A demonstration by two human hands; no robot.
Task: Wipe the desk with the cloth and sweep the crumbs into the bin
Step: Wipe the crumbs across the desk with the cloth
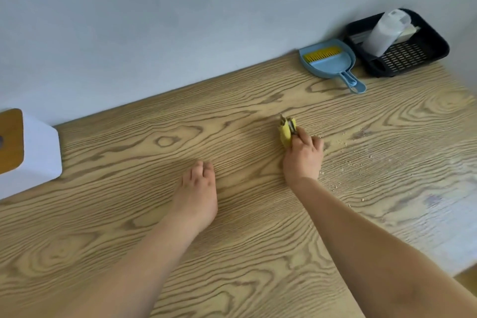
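Here the right hand grips a yellow cloth on the desk, fingers curled round its near end, so the bunched cloth sticks out beyond the knuckles, toward the wall. Crumbs lie scattered just right of the cloth (a few more trail nearer along the forearm). The left hand rests on the wood well left of the cloth, fingers loosely bent, holding nothing. Beyond the cloth, against the wall, sits a blue dustpan with a yellow brush in it.
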